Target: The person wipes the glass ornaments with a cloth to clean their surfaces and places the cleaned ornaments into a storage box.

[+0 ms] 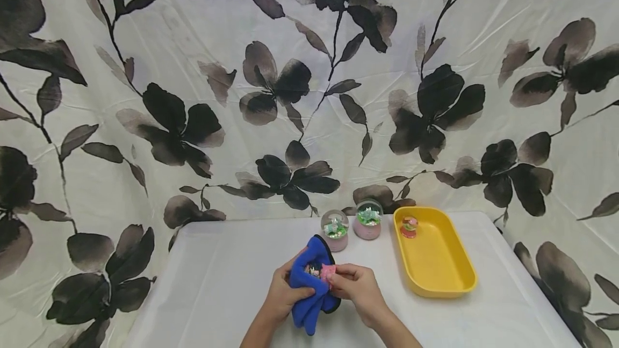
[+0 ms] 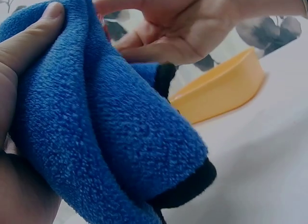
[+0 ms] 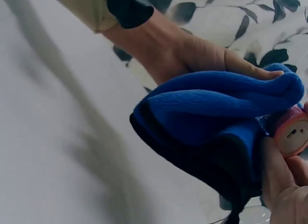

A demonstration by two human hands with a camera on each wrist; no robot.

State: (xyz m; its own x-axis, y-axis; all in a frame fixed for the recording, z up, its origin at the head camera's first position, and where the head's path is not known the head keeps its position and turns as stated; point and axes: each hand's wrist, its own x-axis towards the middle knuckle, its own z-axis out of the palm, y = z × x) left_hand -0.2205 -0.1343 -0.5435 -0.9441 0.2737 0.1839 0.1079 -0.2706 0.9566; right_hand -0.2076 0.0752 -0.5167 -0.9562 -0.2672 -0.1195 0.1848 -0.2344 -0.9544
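My left hand [image 1: 282, 290] grips a blue cloth [image 1: 306, 307] with dark edging, thumb lying on top of its folds. Tucked in the cloth is a small snow globe with a pink base [image 1: 328, 273], partly hidden by the fabric. My right hand [image 1: 359, 287] pinches that base between thumb and fingers. From the right wrist view, the round underside of the snow globe [image 3: 292, 136] faces the camera beside the cloth [image 3: 207, 96]. In the left wrist view the cloth [image 2: 120, 123] covers most of the globe.
Two larger snow globes with pink bases, one [image 1: 335, 231] nearer and one [image 1: 368, 220] farther, stand behind my hands on the white table [image 1: 217, 278]. To the right, a yellow tray [image 1: 437, 256] holds a small red-based globe [image 1: 409, 227]. A floral curtain [image 1: 290, 95] hangs behind.
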